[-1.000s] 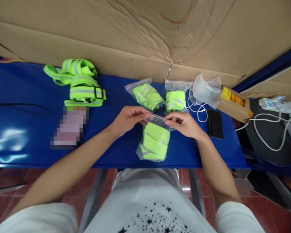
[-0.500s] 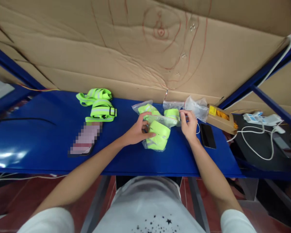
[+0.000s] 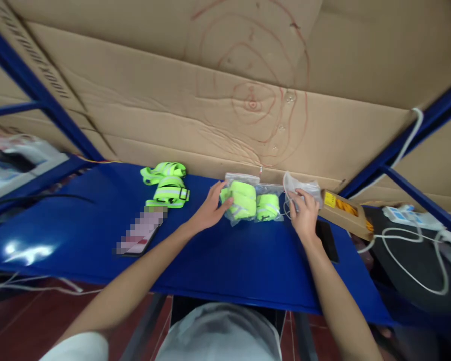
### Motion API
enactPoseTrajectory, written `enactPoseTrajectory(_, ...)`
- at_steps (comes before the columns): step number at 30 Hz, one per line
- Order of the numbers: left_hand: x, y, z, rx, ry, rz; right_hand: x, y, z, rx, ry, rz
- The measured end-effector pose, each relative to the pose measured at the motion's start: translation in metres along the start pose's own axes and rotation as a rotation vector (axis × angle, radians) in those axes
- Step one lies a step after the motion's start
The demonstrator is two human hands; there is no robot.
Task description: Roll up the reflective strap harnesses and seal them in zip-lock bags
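Observation:
My left hand (image 3: 211, 206) is beside a clear zip bag (image 3: 241, 200) with a rolled neon-yellow reflective strap in it. Its thumb and fingers are apart, with the thumb at the bag's left edge. Another bagged strap (image 3: 267, 206) lies just to the right. My right hand (image 3: 304, 211) rests its spread fingers on the clear plastic bags (image 3: 304, 188) at the back of the table. Two unbagged reflective straps, one rolled with a black buckle (image 3: 171, 192) and one looser (image 3: 165, 172), lie at the left.
A phone (image 3: 145, 233) lies left on the blue table (image 3: 225, 265), and a dark phone (image 3: 326, 240) lies by my right wrist. An open cardboard box (image 3: 346, 213) with orange contents is at the right. White cables (image 3: 413, 233) and a power strip (image 3: 409, 216) lie beyond. Cardboard (image 3: 173, 115) lines the back.
The bagged strap that my left hand held in front now lies farther back with the others. My right hand has moved right onto the plastic bags. The view has tilted up.

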State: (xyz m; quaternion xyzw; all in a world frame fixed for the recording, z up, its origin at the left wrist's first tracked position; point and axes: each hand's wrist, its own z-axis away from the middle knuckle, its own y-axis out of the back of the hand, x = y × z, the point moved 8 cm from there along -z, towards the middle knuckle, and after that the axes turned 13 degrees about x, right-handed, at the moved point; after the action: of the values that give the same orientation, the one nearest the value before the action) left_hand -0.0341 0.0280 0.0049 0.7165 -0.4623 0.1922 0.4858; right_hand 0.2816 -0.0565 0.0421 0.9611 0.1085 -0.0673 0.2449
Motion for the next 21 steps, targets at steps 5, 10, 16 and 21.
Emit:
enactPoseTrajectory(5, -0.027, 0.055, -0.013, 0.056, 0.094, -0.267, -0.038, 0.008, 0.011, 0.058, 0.209, -0.095)
enactPoseTrajectory(10, -0.058, 0.122, -0.026, 0.009, 0.211, -0.592, -0.077, 0.000, 0.025, 0.012, 0.320, -0.139)
enactPoseTrajectory(16, -0.098, 0.137, -0.023, -0.135, 0.310, -0.703, -0.105, -0.018, 0.038, -0.111, 0.364, -0.182)
enactPoseTrajectory(21, -0.103, 0.144, -0.036, 0.006, 0.315, -0.611, -0.144, -0.033, 0.058, -0.287, 0.442, -0.183)
